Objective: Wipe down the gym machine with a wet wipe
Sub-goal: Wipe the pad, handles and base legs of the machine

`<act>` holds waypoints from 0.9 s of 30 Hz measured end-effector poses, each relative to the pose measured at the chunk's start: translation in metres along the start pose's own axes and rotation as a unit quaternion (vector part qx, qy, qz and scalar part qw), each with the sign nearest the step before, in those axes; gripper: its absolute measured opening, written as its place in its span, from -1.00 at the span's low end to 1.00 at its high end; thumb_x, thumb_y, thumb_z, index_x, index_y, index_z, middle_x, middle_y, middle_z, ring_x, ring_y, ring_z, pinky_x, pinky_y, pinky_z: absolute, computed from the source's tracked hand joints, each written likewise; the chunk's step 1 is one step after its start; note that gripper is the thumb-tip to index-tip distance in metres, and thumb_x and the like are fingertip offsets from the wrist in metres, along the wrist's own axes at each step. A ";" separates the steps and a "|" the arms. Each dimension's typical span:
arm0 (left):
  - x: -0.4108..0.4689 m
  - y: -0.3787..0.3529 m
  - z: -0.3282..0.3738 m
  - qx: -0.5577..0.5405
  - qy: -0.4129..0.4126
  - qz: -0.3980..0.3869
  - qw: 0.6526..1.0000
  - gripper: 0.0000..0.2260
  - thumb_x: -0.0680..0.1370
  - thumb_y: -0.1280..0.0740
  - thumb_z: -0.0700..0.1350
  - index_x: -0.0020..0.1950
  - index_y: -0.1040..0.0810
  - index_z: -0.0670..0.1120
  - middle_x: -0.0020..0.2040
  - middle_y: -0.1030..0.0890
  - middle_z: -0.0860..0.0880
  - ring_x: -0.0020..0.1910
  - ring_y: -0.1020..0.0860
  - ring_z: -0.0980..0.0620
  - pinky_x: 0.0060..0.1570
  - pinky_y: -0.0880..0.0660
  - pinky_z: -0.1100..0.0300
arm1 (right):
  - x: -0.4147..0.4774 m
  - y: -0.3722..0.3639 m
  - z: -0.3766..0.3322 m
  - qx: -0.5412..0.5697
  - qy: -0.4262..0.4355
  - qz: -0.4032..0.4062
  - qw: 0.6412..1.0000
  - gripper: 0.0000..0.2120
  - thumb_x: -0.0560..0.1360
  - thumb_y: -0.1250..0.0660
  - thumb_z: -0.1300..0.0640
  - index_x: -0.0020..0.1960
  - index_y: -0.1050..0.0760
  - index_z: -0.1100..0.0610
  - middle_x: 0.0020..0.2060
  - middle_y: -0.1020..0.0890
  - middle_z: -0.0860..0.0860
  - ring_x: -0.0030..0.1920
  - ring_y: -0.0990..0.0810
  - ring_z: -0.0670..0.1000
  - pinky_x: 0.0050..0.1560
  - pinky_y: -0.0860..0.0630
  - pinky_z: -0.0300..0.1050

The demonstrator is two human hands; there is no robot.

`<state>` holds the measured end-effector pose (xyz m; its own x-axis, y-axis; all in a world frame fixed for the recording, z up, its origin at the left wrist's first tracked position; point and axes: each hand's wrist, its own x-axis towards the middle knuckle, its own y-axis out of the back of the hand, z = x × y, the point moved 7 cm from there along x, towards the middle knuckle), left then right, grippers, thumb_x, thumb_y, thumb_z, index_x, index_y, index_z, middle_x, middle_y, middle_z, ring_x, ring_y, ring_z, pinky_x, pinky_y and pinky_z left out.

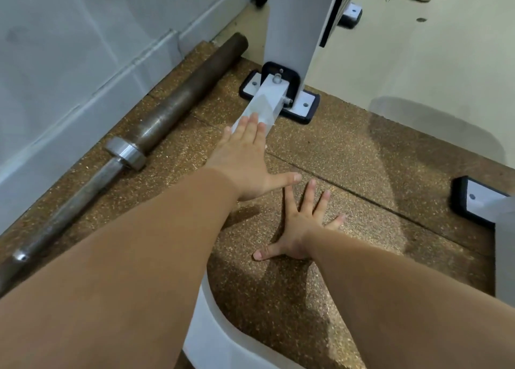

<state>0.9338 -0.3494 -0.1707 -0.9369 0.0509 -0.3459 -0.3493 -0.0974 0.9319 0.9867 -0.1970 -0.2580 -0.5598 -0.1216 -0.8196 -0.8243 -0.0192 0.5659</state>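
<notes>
Speckled floor [348, 157]; wipe [262, 108] under left hand [242, 157]

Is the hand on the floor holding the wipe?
No, the right hand lies flat and empty on the brown mat, while the wipe sits on the white bar under the left hand.

Speckled brown rubber flooring [334, 157], pale wall [69, 62], rusty barbell [172, 104] alongside.

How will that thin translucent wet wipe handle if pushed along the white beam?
The thin translucent wet wipe drapes over the white square metal beam, so it is probably limp and clingy. Pressed only by the left hand, fingers flat, it may bunch or slip.
</notes>
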 end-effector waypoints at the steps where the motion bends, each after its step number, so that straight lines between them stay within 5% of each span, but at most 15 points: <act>1: -0.007 -0.005 -0.002 0.005 0.000 -0.005 1.000 0.16 0.35 0.13 0.65 0.64 0.32 -0.15 0.65 0.34 -0.13 0.63 0.31 -0.09 0.62 0.18 -0.13 | 0.000 0.000 -0.001 -0.002 0.002 -0.002 1.000 0.59 0.02 -0.55 -0.54 0.35 0.75 -0.19 0.27 0.80 0.09 0.32 0.75 0.32 0.33 0.38 0.67; 6: -0.017 -0.011 -0.021 -0.060 0.035 -0.001 0.998 0.17 0.35 0.05 0.65 0.63 0.37 -0.12 0.62 0.42 -0.07 0.61 0.37 -0.03 0.61 0.22 -0.06 | 0.002 0.001 0.000 0.001 0.006 -0.006 1.000 0.61 0.02 -0.55 -0.54 0.36 0.76 -0.20 0.24 0.83 0.08 0.29 0.77 0.32 0.32 0.40 0.67; 10: 0.036 0.014 -0.018 -0.145 0.051 0.025 0.988 0.19 0.30 0.09 0.65 0.65 0.31 -0.11 0.66 0.32 -0.06 0.64 0.28 -0.02 0.61 0.21 -0.07 | 0.005 0.000 0.002 -0.001 0.002 -0.015 1.000 0.61 0.02 -0.55 -0.55 0.31 0.81 -0.19 0.20 0.85 0.09 0.27 0.78 0.34 0.31 0.41 0.68; 13: 0.063 0.033 -0.008 -0.197 0.042 0.046 0.978 0.05 0.46 -0.07 0.54 0.68 0.20 -0.11 0.69 0.18 -0.03 0.66 0.18 -0.04 0.59 0.17 -0.04 | 0.005 0.000 0.002 -0.003 0.003 -0.022 1.000 0.60 0.05 -0.55 -0.54 0.29 0.82 -0.18 0.18 0.85 0.10 0.25 0.79 0.35 0.29 0.42 0.68; 21: 0.096 0.048 0.008 0.073 -0.038 0.019 0.996 0.16 0.35 0.09 0.65 0.68 0.07 -0.19 0.69 0.06 -0.15 0.67 0.06 -0.10 0.62 0.05 -0.11 | 0.004 0.000 0.002 0.004 0.000 -0.030 1.000 0.60 0.05 -0.55 -0.53 0.27 0.84 -0.18 0.15 0.87 0.10 0.23 0.81 0.34 0.28 0.44 0.68; 27: 0.080 0.049 -0.004 0.021 -0.051 0.012 0.998 0.07 0.44 -0.11 0.56 0.68 0.11 -0.13 0.70 0.11 -0.07 0.67 0.09 -0.02 0.60 0.06 0.03 | 0.003 0.000 0.002 0.009 0.005 -0.030 1.000 0.60 0.06 -0.56 -0.52 0.28 0.83 -0.17 0.16 0.86 0.10 0.23 0.81 0.35 0.26 0.45 0.68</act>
<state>0.8420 -0.3538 -0.1528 -0.9382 0.1496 -0.3120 -0.3235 -0.0589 0.9444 0.9842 -0.1955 -0.2606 -0.5092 -0.1299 -0.8508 -0.8574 -0.0090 0.5145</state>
